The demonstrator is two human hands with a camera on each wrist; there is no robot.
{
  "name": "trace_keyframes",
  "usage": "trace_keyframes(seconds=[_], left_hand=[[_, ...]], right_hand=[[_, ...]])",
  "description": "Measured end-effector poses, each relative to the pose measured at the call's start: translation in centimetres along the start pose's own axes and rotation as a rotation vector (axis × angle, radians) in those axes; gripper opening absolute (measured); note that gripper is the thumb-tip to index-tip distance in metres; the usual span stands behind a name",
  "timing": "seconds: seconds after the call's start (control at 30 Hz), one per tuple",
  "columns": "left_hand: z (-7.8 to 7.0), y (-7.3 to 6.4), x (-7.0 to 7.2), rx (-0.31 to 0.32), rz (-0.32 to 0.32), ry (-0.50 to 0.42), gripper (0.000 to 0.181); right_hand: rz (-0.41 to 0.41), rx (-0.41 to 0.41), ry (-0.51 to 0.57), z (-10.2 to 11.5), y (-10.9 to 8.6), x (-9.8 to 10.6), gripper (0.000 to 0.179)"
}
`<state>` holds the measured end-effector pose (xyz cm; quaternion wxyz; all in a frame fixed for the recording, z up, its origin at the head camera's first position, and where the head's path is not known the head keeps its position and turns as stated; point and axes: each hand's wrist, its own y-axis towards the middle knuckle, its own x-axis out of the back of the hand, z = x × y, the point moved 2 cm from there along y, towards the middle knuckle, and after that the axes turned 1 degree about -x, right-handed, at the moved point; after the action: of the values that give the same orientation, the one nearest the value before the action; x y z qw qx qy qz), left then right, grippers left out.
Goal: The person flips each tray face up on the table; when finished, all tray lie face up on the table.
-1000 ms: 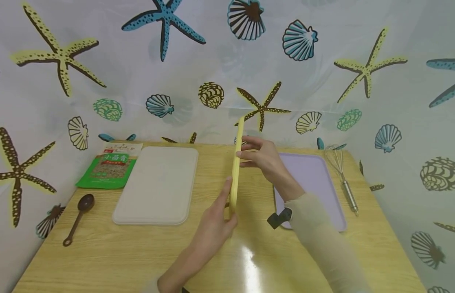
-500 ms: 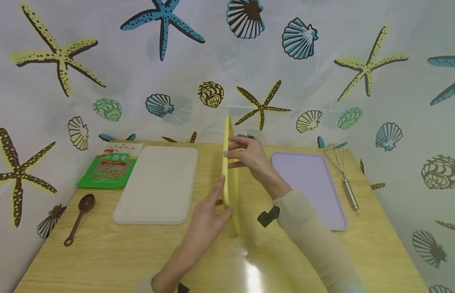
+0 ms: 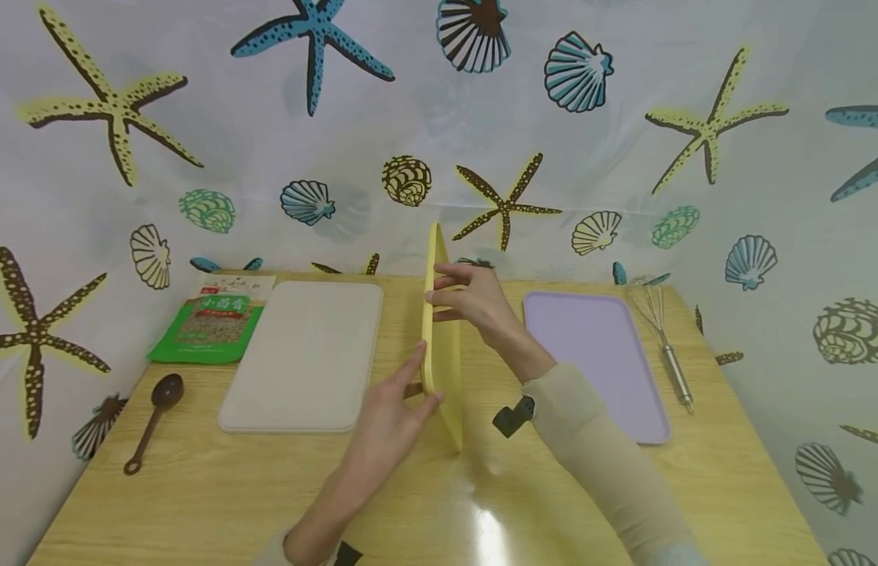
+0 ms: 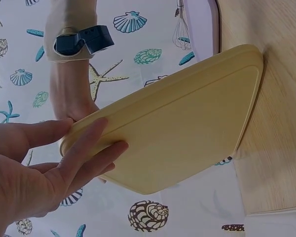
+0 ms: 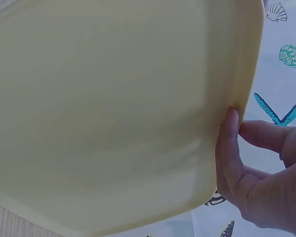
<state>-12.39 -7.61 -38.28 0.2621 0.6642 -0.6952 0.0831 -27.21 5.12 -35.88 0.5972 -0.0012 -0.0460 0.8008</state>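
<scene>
A yellow rectangular tray (image 3: 449, 377) with rounded corners stands on edge above the middle of the table, nearly upright and leaning a little left. Its left long edge is up. My left hand (image 3: 385, 413) pinches the rim at its nearer part, with fingers spread on the underside (image 4: 182, 128) in the left wrist view. Farther along the same rim, my right hand (image 3: 474, 303) pinches it between thumb and fingertips. The right wrist view shows those fingers (image 5: 231, 143) against the smooth inner face (image 5: 113, 108). The tray's lower edge is close to the tabletop.
On the wooden table (image 3: 255, 503) a cream tray (image 3: 304, 354) lies left, beside a green seed packet (image 3: 215, 322) and a brown spoon (image 3: 156, 417). A lilac tray (image 3: 594, 362) and a wire whisk (image 3: 665, 346) lie right. A seashell-patterned curtain (image 3: 382, 102) surrounds the table.
Both hands have shifted left with the yellow tray's upper rim. The tray has gone from edge-on to leaning left, so its inner face now shows.
</scene>
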Motion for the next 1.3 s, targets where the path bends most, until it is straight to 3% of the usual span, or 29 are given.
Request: trace_keyframes(seconds=[0.1, 0.23, 0.4, 0.63, 0.87, 1.0, 1.3], left_hand=[[0.2, -0.1, 0.4, 0.01, -0.005, 0.001, 0.069], [0.5, -0.4, 1.0, 0.027, -0.022, 0.008, 0.068], [1.1, -0.7, 1.7, 0.092, -0.049, -0.009, 0.067], [1.8, -0.9, 2.4, 0.172, -0.062, -0.075, 0.065], [2.1, -0.9, 2.8, 0.189, -0.069, -0.092, 0.061], [2.4, -0.8, 3.0, 0.206, -0.076, -0.122, 0.061], [3.3, -0.2, 3.4, 0.269, -0.07, -0.297, 0.059]], right_hand=[[0.014, 0.025, -0.068, -0.2, 0.0, -0.2, 0.048], [-0.002, 0.053, -0.241, -1.5, -0.3, 0.5, 0.045], [-0.036, -0.033, -0.365, -5.4, -0.7, 2.4, 0.046], [-0.023, -0.215, -0.369, -11.2, -1.5, 4.2, 0.051], [-0.017, -0.257, -0.321, -14.6, -2.0, 4.9, 0.053], [0.004, -0.241, -0.307, -15.3, -2.0, 4.7, 0.052], [0.039, -0.226, -0.241, -15.2, -2.0, 4.4, 0.055]])
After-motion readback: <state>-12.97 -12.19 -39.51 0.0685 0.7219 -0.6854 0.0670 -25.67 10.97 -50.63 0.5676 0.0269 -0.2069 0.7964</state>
